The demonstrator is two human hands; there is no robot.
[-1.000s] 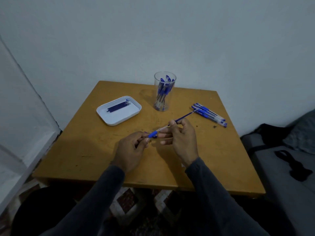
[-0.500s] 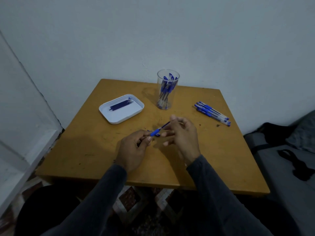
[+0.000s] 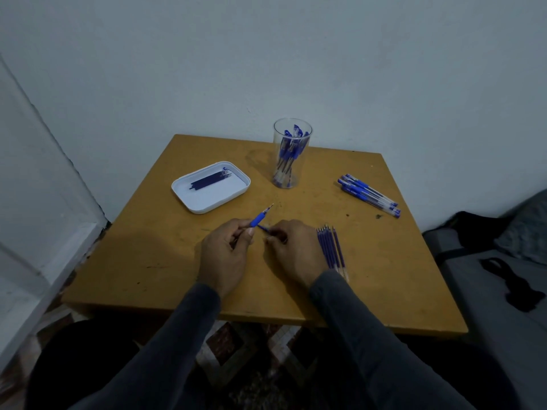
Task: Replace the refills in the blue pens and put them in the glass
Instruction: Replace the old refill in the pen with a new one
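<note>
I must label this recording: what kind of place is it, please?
Probably a room in a home: a small wooden table stands against a plain wall, with what seems a grey sofa beside it and patterned floor tiles below.

- The person wears a dark grey long-sleeved top; both sleeves are plain, with no visible print, stripe or logo.
- The left sleeve (image 3: 165, 344) ends at the wrist in a soft, unbuttoned edge, its fabric lying in loose folds along the forearm.
- The right sleeve (image 3: 367, 335) looks the same: matte cloth, snug cuff at the wrist.
- The left hand (image 3: 226, 258) and the right hand (image 3: 296, 253) are bare, with no gloves, rings or watch showing.
- Dark clothing covers the lap (image 3: 80, 365) below the sleeves; its detail is lost in shadow.
</note>
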